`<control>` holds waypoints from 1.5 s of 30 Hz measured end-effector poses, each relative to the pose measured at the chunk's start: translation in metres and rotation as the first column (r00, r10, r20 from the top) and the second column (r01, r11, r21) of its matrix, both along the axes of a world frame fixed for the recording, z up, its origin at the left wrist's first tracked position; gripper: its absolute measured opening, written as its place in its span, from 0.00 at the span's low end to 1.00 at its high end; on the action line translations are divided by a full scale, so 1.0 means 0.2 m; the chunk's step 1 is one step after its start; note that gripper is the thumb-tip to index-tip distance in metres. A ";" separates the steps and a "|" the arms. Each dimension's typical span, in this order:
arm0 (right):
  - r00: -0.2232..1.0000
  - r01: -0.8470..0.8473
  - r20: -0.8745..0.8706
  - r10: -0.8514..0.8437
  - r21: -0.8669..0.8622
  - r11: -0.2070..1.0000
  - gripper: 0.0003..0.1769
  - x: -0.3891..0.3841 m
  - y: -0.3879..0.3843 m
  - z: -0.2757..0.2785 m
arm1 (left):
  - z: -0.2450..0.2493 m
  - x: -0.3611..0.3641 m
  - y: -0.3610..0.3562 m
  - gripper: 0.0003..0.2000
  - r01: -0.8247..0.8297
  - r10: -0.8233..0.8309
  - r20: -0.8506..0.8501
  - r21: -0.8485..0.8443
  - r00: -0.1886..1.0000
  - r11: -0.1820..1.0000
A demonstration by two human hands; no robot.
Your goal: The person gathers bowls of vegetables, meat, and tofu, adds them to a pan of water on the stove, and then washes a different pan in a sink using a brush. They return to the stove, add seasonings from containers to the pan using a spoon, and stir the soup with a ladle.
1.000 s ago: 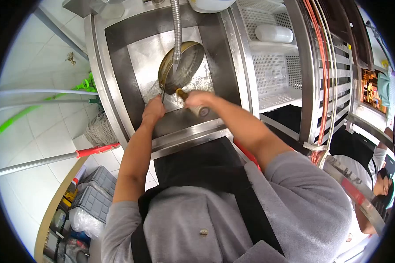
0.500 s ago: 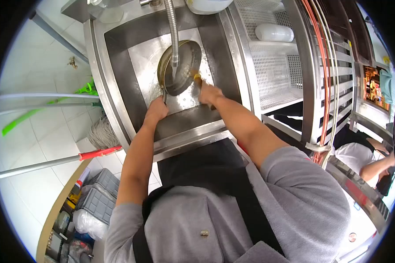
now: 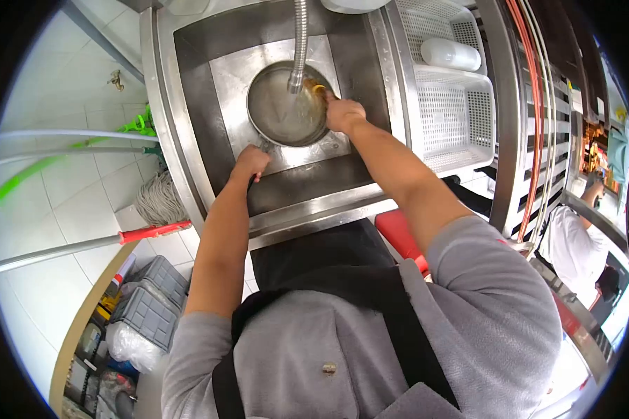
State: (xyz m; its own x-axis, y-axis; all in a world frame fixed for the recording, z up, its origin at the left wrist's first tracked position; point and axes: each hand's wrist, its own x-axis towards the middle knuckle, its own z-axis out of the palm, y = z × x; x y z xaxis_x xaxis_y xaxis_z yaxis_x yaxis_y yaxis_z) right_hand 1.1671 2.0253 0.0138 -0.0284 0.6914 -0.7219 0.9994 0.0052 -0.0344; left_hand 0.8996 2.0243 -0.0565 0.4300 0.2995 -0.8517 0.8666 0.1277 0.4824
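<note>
In the deep stainless-steel sink (image 3: 189,105) in front of the person, a round shallow metal pan (image 3: 279,115) lies on the basin floor, its open side up and wet. A ribbed flexible metal faucet hose (image 3: 300,38) hangs down over the pan, its end just above the right half, and water runs onto the metal there.

The left hand (image 3: 250,164) sits at the pan's near-left edge. Its fingers are curled tight into a fist around the short dark handle that sticks out of the rim. The right hand (image 3: 344,115) reaches across to the pan's far-right rim and is closed on a small yellowish scrubber (image 3: 317,90). Only a bit of the scrubber shows past the fingers, pressed against the inside of the pan just beside the hose end. Both forearms are bare, with grey sleeves pushed up and a black apron over the front.

To the right of the sink stands a white perforated plastic basket (image 3: 454,115). A white plastic bottle (image 3: 450,53) lies on its side in the compartment behind it.

Down on the white tiled floor to the left, a mop with a grey-and-red handle (image 3: 150,232) leans by the sink, its stringy head against the sink's side. Grey plastic crates (image 3: 150,307) sit below it. At the far right edge another person in a white shirt (image 3: 576,244) stands well apart from the sink.
</note>
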 end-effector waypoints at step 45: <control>0.902 0.279 -0.263 -0.341 -0.247 0.928 0.40 -0.24 -0.27 0.00 | -0.24 0.09 0.00 0.11 -0.233 0.232 -0.116 0.000 0.966 0.972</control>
